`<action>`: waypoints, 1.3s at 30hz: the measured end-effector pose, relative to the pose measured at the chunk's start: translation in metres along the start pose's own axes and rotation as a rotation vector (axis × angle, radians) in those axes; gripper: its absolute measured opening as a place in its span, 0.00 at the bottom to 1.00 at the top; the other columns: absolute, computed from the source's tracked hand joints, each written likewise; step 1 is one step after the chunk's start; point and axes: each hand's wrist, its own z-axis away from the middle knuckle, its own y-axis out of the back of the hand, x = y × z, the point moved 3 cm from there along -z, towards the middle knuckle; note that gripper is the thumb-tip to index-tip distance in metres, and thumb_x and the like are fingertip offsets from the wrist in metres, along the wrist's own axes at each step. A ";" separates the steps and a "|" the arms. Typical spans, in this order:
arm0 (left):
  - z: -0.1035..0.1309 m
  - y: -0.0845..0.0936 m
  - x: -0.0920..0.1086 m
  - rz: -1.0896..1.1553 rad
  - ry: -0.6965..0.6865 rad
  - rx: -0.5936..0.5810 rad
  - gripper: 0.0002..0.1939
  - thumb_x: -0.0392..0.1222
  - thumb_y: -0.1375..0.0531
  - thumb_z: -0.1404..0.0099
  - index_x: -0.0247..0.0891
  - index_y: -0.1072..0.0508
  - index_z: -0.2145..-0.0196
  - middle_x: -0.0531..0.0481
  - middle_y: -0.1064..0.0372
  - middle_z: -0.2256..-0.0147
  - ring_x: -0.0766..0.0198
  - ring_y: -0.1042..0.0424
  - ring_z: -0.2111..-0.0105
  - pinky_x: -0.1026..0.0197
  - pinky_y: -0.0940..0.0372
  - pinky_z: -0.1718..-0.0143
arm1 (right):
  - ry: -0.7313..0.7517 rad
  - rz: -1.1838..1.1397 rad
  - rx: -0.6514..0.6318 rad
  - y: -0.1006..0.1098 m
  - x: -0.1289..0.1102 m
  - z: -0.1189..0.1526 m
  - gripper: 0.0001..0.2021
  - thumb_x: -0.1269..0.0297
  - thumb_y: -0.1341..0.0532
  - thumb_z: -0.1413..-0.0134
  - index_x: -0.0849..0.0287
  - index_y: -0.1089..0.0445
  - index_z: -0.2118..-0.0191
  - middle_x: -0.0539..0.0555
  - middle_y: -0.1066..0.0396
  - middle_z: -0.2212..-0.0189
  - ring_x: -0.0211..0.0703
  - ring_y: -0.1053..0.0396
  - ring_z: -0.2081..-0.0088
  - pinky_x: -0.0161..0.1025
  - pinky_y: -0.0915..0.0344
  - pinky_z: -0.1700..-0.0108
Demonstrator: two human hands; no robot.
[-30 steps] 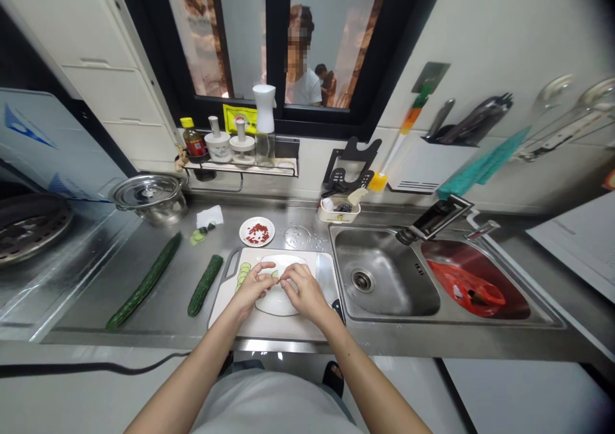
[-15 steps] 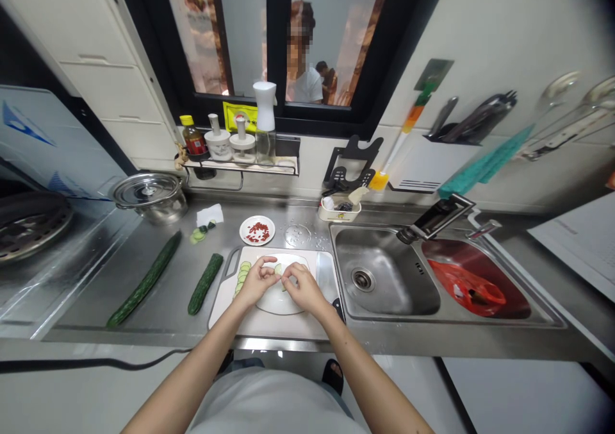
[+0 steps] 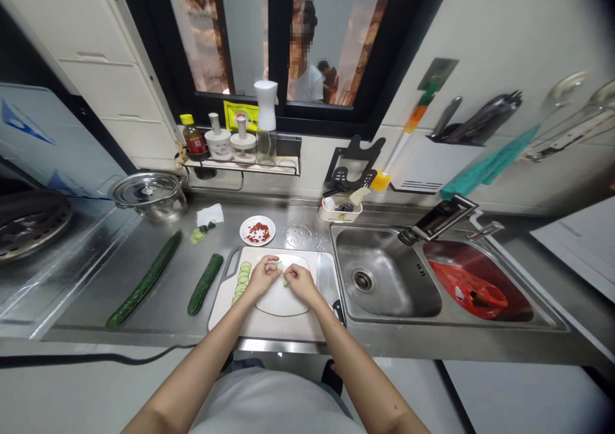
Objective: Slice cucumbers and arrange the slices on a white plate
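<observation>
Over a white plate [image 3: 283, 302] my left hand [image 3: 264, 276] and my right hand [image 3: 300, 280] meet, their fingertips pinching a pale green cucumber slice [image 3: 280, 266] between them. A bit of green shows just below the right fingertips; whether it belongs to the same slice I cannot tell. The plate rests on a light cutting board [image 3: 230, 322]. Left of the plate, a row of overlapping cucumber slices [image 3: 242, 280] lies on the board. On the board's right side is a knife [image 3: 327, 277] with a black handle, its blade flat.
Two cucumbers, a long one [image 3: 147, 283] and a shorter one [image 3: 205, 284], lie on the steel counter at left. Behind the board stands a small dish [image 3: 246, 222] of red bits. A double sink [image 3: 384, 293] is at right, a lidded pot [image 3: 154, 197] at back left.
My fingertips have drawn closer together around the cucumber slice, and the left fingers have closed in a little. The rest of the counter looks the same.
</observation>
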 end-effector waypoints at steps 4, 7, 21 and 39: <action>-0.013 0.000 -0.001 -0.161 0.024 0.028 0.16 0.34 0.38 0.49 0.36 0.31 0.60 0.58 0.34 0.78 0.70 0.34 0.77 0.68 0.42 0.72 | -0.089 0.114 -0.006 -0.001 0.004 -0.009 0.08 0.70 0.45 0.48 0.61 0.28 0.70 0.52 0.26 0.73 0.35 0.33 0.71 0.29 0.43 0.68; -0.021 -0.002 0.003 -0.354 0.018 0.032 0.15 0.31 0.41 0.47 0.36 0.30 0.59 0.57 0.32 0.77 0.69 0.33 0.75 0.67 0.40 0.69 | -0.121 0.200 -0.009 -0.003 0.005 -0.014 0.10 0.70 0.46 0.46 0.61 0.27 0.69 0.54 0.25 0.70 0.37 0.31 0.67 0.30 0.43 0.66; -0.016 -0.007 0.010 -1.031 -0.140 0.015 0.14 0.37 0.44 0.38 0.41 0.28 0.54 0.46 0.28 0.59 0.59 0.31 0.57 0.61 0.40 0.56 | -0.079 0.583 -0.030 -0.011 -0.001 -0.005 0.13 0.63 0.53 0.35 0.58 0.35 0.52 0.58 0.26 0.62 0.43 0.29 0.60 0.35 0.43 0.61; -0.022 -0.008 0.009 -1.049 -0.119 0.022 0.13 0.40 0.44 0.35 0.42 0.28 0.53 0.46 0.30 0.56 0.59 0.34 0.53 0.60 0.42 0.51 | -0.047 0.767 -0.096 -0.021 0.001 -0.006 0.16 0.62 0.57 0.33 0.55 0.35 0.50 0.58 0.26 0.63 0.43 0.27 0.62 0.35 0.40 0.63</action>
